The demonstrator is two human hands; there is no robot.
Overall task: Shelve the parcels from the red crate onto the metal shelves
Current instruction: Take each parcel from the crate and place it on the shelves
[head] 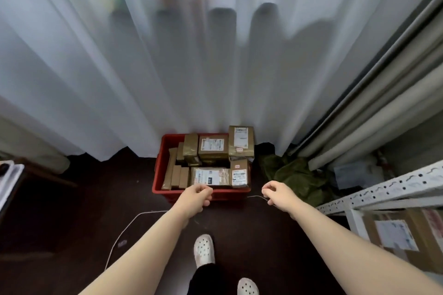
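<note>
The red crate (159,163) stands on the dark floor against a white curtain, filled with several brown taped parcels. A flat parcel with a white label (211,176) lies at its front, and a taller one (241,141) stands at the back right corner. My left hand (196,195) hovers over the crate's front rim just below the flat parcel, its fingers loosely curled and holding nothing. My right hand (278,193) hangs to the right of the crate, also loosely curled and empty. The metal shelves (383,190) run along the right, with a brown parcel (395,235) on a lower level.
A green cloth (294,175) is heaped between the crate and the shelves. A white cable (124,230) curves across the floor on the left, and a thin wire (255,196) lies near my right hand. Dark furniture (24,187) stands at the left. My feet (203,249) are below.
</note>
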